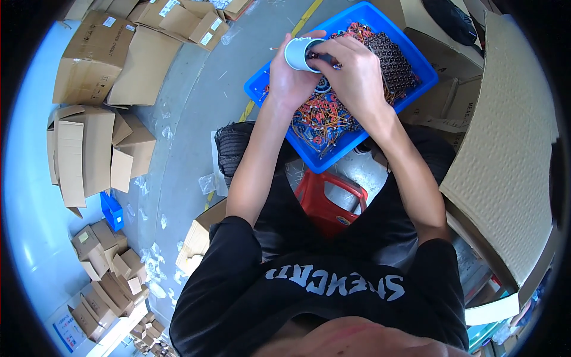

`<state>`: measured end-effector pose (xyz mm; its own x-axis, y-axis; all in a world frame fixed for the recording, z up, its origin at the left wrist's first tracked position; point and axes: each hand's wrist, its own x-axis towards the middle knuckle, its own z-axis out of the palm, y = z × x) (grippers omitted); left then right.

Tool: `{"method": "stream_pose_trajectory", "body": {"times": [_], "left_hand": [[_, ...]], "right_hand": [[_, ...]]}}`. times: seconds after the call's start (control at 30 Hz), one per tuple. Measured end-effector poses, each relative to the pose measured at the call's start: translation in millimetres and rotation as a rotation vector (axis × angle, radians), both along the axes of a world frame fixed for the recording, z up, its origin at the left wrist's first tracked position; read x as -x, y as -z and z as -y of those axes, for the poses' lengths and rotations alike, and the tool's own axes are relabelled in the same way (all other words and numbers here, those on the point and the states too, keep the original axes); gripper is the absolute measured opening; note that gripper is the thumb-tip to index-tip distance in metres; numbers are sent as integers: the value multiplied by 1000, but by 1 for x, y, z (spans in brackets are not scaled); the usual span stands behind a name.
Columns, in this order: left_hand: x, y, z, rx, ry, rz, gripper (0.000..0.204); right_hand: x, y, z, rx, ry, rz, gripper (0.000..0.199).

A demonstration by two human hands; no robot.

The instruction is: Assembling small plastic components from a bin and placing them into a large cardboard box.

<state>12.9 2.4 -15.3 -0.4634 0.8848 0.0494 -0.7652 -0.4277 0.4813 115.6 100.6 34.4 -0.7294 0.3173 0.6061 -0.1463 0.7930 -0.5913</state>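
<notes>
We are viewing a grey floor (190, 113), along which a yellow line (306, 16) is running. On our right, a large cardboard sheet (505, 154) is standing close to the arm. On our left, well apart from the hands, cardboard boxes (94, 56) are lining the floor, and a small blue bin (112, 211) is sitting among them. Clear plastic scraps (156, 269) are lying nearby.

Ahead of us, a blue tray (333, 159) is sitting tilted by the knees, with one corner pointing toward the body. A red plastic frame (320, 202) is showing between the thighs; we are not able to tell whether it is bearing the tray. Inside the tray, a dark block of small round parts (392, 59) is filling the right side, and a tangle of orange and red wired pieces (327, 125) is spreading across the near and left areas.

Above the tray, we are working with both hands. With the left hand (291, 77), we are clamping the grip around a pale blue cup (295, 55), whose mouth is facing right. With the right hand (355, 68), we are bringing the fingertips together at that mouth; the grip is pinching a dark piece (326, 58), which is partly hidden by the fingers.
</notes>
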Motion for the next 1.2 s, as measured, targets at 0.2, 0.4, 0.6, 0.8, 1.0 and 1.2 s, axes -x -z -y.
{"method": "stream_pose_trajectory", "body": {"times": [0.2, 0.4, 0.6, 0.8, 1.0, 1.2], "left_hand": [[-4, -6, 1, 64, -32, 22, 47], [-3, -3, 1, 96, -115, -50, 45], [0, -11, 8, 156, -116, -145, 44], [-5, -25, 12, 227, -178, -263, 43], [6, -1, 12, 10, -131, 29, 39], [-3, -6, 9, -147, -91, 130, 37]], "right_hand": [[2, -1, -4, -114, -49, -69, 14], [5, 1, -8, -104, -90, -76, 13], [3, -1, -5, -119, -149, -100, 12], [1, -4, -7, -272, -200, -114, 10], [11, 0, 0, -234, -162, -178, 15], [-1, -16, 2, -46, -138, -23, 20]]}}
